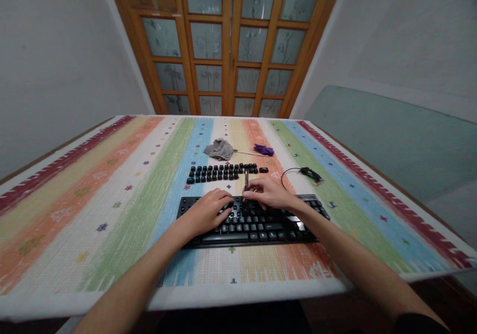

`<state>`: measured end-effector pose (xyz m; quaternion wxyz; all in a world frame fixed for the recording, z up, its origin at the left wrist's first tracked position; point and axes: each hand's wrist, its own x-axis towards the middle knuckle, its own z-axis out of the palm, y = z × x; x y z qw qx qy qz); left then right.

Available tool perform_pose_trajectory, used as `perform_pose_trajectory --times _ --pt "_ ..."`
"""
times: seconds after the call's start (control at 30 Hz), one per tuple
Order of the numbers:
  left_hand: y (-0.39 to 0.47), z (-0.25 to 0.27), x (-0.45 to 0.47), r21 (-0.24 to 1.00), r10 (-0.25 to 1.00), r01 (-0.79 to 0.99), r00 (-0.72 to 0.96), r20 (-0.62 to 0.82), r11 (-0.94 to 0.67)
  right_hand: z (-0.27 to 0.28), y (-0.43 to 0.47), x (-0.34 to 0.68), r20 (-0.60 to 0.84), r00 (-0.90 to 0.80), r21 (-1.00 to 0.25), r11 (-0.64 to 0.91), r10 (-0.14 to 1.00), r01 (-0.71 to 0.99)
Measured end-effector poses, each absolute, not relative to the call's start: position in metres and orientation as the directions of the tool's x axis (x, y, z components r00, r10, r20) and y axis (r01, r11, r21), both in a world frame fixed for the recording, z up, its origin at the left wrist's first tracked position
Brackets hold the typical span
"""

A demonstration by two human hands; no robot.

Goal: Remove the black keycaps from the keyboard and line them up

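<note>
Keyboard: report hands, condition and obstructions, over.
Left hand over left part of keyboard. Right hand gripping slim tool. Loose keycaps beyond, clear of keyboard. Hands hide some of it.

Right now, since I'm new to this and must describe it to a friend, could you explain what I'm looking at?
Of course. There is no machine: these are a person's two bare hands, seen from a camera worn on that person's head, looking forward and down. On the striped tablecloth lies a black keyboard. Beyond it are rows of loose keycaps, a crumpled gray cloth, a small purple bundle and, farther right, a black cable. The left hand rests on the keyboard. The right hand has a slim tool in its grip, above the keyboard; its exact kind is too small to tell.
</note>
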<state>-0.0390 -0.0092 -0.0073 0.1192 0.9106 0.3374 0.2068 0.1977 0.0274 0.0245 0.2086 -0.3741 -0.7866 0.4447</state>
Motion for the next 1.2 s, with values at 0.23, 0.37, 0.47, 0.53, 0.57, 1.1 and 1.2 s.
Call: perform_pose_trajectory --times 0.23,0.37,0.47,0.53,0.57,1.1,1.2 --pt "-0.012 -0.003 -0.037 0.386 0.661 0.542 0.666 0.345 -0.747 0.021 0.022 0.211 0.071 -0.56 -0.939 0.245 0.826 0.242" --pt "-0.02 0.007 -0.03 0.577 0.747 0.492 0.548 0.376 -0.652 0.019 0.014 0.218 0.078 -0.521 -0.97 0.184 0.85 0.156" --pt "-0.024 0.009 -0.023 0.766 0.821 0.379 0.469 0.325 -0.519 0.019 0.006 0.218 0.095 -0.526 -0.978 0.177 0.845 0.11" --pt "-0.025 0.007 -0.019 0.849 0.839 0.287 0.467 0.281 -0.444 0.019 0.001 0.218 0.109 -0.527 -0.978 0.186 0.843 0.097" --pt "-0.025 0.005 -0.018 0.877 0.843 0.245 0.466 0.267 -0.413 0.019 -0.001 0.218 0.114 -0.529 -0.976 0.193 0.841 0.097" --pt "-0.023 0.004 -0.015 0.988 0.885 -0.116 0.444 0.139 -0.097 0.016 -0.012 0.221 0.252 -0.545 -0.958 0.285 0.8 -0.025" --pt "-0.024 0.008 -0.015 0.982 0.893 -0.085 0.408 0.189 -0.169 0.015 -0.012 0.223 0.269 -0.521 -0.953 0.301 0.81 -0.024"
